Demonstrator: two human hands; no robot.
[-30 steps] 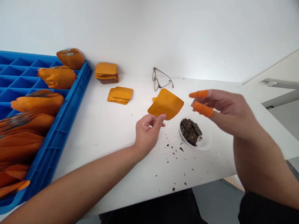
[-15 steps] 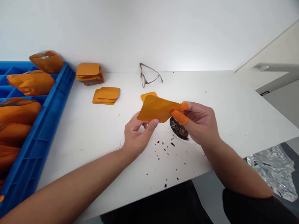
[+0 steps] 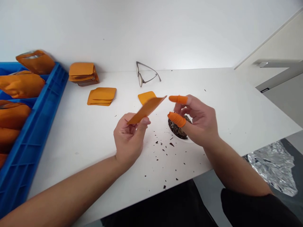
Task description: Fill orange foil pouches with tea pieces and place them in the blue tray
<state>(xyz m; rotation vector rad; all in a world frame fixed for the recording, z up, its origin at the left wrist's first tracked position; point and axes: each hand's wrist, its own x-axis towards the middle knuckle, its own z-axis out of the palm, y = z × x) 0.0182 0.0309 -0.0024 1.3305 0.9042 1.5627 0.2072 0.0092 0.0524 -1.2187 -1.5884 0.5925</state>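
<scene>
An orange pouch (image 3: 147, 110) is pinched by its lower left edge in my left hand (image 3: 129, 138), tilted up toward the right. My right hand (image 3: 199, 121) is just right of it with thumb and forefinger apart, holding nothing; both of these fingers wear orange finger cots. Behind and below that hand is a white bowl (image 3: 176, 136), partly hidden, with dark dried flakes like tea leaves (image 3: 177, 128) in it. Another orange pouch (image 3: 145, 95) lies flat on the table, partly covered by the held one.
On the left, a blue divided crate (image 3: 39, 126) holds several filled orange pouches (image 3: 23, 85). Two stacks of flat pouches, a taller stack (image 3: 82, 73) and a lower stack (image 3: 101, 96), lie beside eyeglasses (image 3: 146, 75). Dark crumbs dot the table (image 3: 94, 142). Crumpled foil (image 3: 272, 167) is at lower right.
My right hand has let go of the pouch and its thumb and forefinger have spread. My left hand has moved a little left and turned the pouch more edge-on. The view has shifted slightly right.
</scene>
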